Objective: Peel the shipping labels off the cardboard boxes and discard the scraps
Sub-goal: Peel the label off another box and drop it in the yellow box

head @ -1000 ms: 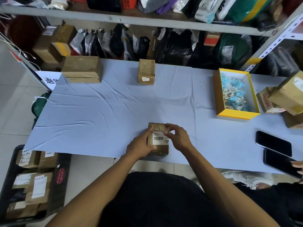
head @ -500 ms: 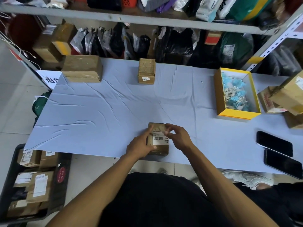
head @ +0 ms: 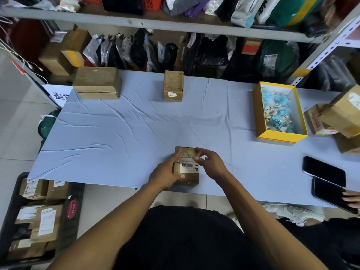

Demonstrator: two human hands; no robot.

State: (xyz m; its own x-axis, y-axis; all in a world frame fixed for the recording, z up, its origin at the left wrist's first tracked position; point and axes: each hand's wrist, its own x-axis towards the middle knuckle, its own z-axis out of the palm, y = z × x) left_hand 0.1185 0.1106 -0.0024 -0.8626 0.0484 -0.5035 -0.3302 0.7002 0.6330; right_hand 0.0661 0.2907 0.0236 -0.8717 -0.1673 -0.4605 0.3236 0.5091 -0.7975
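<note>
A small cardboard box (head: 187, 179) sits near the front edge of the blue-covered table (head: 136, 133). A white shipping label (head: 189, 166) with a barcode lies on its top. My left hand (head: 165, 172) grips the box's left side, thumb up on the top. My right hand (head: 211, 165) is at the label's upper right corner, with thumb and forefinger pinching its edge. The yellow-rimmed box (head: 259, 114) at the right holds blue and white paper scraps (head: 277, 114).
Two more cardboard boxes stand at the back: a wide one (head: 97, 82) on the left and a small one (head: 173, 85) in the middle. More boxes (head: 339, 114) pile at the right edge. Two phones (head: 324, 171) lie front right. A black crate (head: 74, 211) of labelled boxes sits on the floor left.
My right hand's fingers have spread a little at the label's corner. Another person's fingers have come back to the nearer phone at the far right.
</note>
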